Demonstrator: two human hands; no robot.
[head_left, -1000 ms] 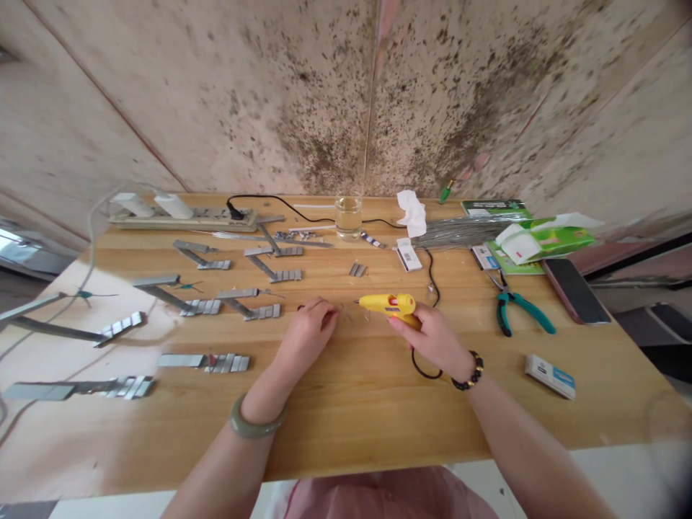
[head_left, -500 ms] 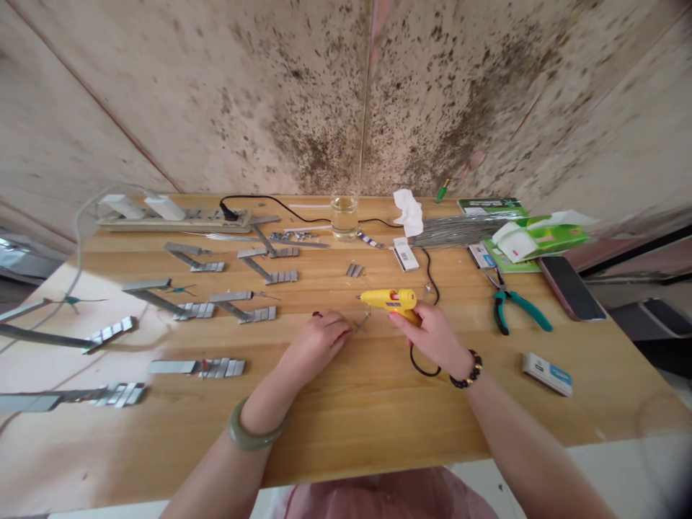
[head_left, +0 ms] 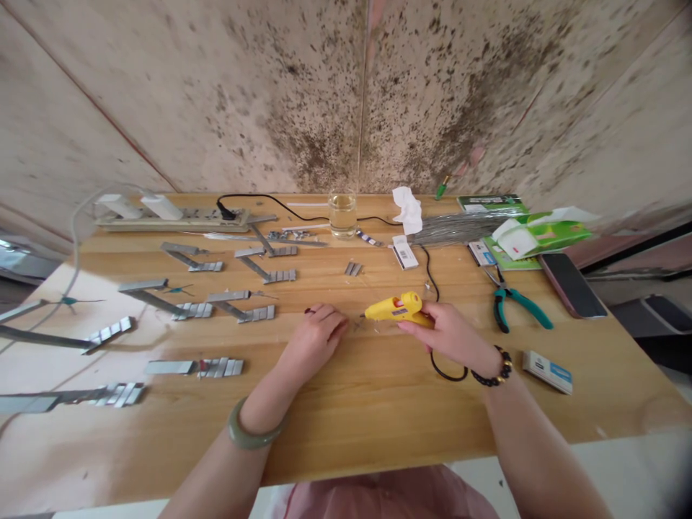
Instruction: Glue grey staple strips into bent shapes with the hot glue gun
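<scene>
My right hand [head_left: 446, 331] is wrapped round the handle of a yellow hot glue gun [head_left: 394, 308]. Its nozzle points left and slightly down, close to a small thin wire-like piece [head_left: 357, 324] near the tabletop. Just left of that piece rests my left hand [head_left: 318, 333], with its fingers curled together and the fingertips at the piece's end. Whatever the left fingers pinch is too small to make out. A black cord [head_left: 448, 376] loops below the glue gun. Two or three small grey strips [head_left: 353, 269] lie behind it.
Grey folded strip assemblies [head_left: 251, 313] cover the left side. A power strip [head_left: 178, 222], a glass of pale liquid [head_left: 342, 214] and a bundle of wires [head_left: 459, 228] line the back. To the right lie pliers [head_left: 522, 303], a phone [head_left: 573, 285] and a small box [head_left: 547, 371].
My right hand has moved a little right and down, and the glue gun now tilts with its nozzle lower. My left hand has shifted only slightly.
</scene>
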